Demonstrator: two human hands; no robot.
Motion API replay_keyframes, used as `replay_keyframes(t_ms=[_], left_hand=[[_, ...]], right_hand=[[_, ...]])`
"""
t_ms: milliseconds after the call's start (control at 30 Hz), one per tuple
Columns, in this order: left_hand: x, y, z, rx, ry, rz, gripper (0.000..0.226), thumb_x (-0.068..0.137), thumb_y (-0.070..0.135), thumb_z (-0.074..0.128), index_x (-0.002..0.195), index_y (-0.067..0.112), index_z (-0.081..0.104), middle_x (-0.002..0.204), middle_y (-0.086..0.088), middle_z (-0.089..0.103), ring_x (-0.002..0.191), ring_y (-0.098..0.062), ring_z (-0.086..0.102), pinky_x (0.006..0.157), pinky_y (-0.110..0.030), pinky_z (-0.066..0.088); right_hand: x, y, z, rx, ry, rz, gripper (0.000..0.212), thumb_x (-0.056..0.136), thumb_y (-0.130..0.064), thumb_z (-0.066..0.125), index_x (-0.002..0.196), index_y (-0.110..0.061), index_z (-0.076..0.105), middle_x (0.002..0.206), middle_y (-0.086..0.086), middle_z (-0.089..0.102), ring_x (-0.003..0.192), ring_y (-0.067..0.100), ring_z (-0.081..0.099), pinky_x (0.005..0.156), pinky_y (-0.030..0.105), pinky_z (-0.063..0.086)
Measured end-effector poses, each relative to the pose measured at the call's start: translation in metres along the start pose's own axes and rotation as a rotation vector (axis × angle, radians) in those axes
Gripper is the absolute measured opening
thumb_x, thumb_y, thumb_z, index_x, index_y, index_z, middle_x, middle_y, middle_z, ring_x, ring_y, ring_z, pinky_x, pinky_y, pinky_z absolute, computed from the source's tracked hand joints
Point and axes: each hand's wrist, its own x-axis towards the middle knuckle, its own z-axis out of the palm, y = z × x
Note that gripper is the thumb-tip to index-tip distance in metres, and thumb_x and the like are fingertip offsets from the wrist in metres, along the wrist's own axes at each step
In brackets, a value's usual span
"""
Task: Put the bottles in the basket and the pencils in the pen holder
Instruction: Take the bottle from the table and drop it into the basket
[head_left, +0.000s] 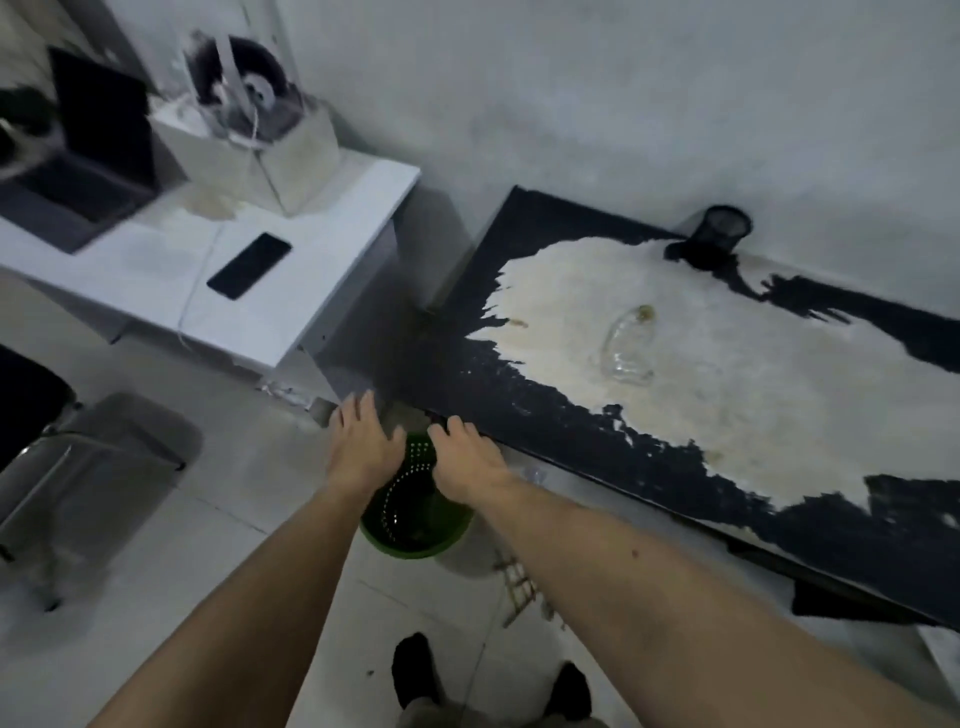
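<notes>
Basket (415, 525): green, perforated plastic, standing on the pale tiled floor (249, 545) just beside the near edge of the black bench (545, 415). Left hand (363, 447) and right hand (467, 462): apart, fingers spread, over opposite sides of the rim; grip on it cannot be told. Clear plastic bottle (626, 345): lying on its side mid-bench, on the worn pale patch. Black mesh pen holder (719, 234): upright at the far edge, against the grey wall. Smartphone (249, 265): on the white side table (322, 291).
</notes>
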Motion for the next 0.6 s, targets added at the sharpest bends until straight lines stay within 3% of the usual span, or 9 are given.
replay_keyframes(t_ms=[100,267,367,500,600], left_hand=[[-0.004,0.052,-0.017,0.032,0.038,0.073,0.072,0.095,0.043,0.047,0.154,0.011,0.02,0.161,-0.012,0.018,0.149,-0.031,0.013,0.121,-0.045,0.016],[0.0,0.148,-0.014,0.02,0.024,0.218,0.065,0.093,0.041,0.05,0.148,0.011,0.031,0.153,-0.01,0.031,0.14,-0.033,0.027,0.113,-0.047,0.031],[0.006,0.202,0.006,0.026,-0.01,0.307,0.059,0.093,0.038,0.051,0.144,0.013,0.036,0.148,-0.009,0.037,0.136,-0.032,0.032,0.108,-0.046,0.035],[0.029,0.26,0.05,0.061,-0.075,0.385,0.062,0.094,0.04,0.048,0.145,0.008,0.035,0.147,-0.013,0.039,0.135,-0.032,0.033,0.112,-0.043,0.03],[0.047,0.296,0.086,0.047,-0.13,0.397,0.062,0.095,0.04,0.049,0.145,0.007,0.034,0.146,-0.014,0.04,0.132,-0.033,0.036,0.109,-0.043,0.033]], right_hand=[[-0.016,0.023,-0.045,0.008,0.094,0.039,0.05,0.097,-0.022,0.055,0.144,-0.016,0.039,0.142,0.012,0.039,0.131,0.035,0.042,0.102,0.049,0.043],[-0.032,0.1,-0.107,0.008,0.209,0.157,0.047,0.095,-0.022,0.052,0.14,-0.014,0.045,0.14,0.012,0.043,0.131,0.035,0.043,0.102,0.049,0.043],[-0.035,0.16,-0.133,-0.002,0.241,0.261,0.049,0.095,-0.019,0.05,0.144,-0.015,0.042,0.142,0.012,0.042,0.129,0.034,0.044,0.103,0.049,0.043],[-0.034,0.233,-0.15,0.004,0.254,0.387,0.05,0.097,-0.027,0.05,0.144,-0.014,0.041,0.144,0.011,0.04,0.129,0.032,0.044,0.104,0.048,0.043],[-0.024,0.277,-0.145,0.015,0.262,0.453,0.046,0.098,-0.021,0.048,0.143,-0.015,0.042,0.141,0.01,0.043,0.128,0.03,0.045,0.102,0.046,0.043]])
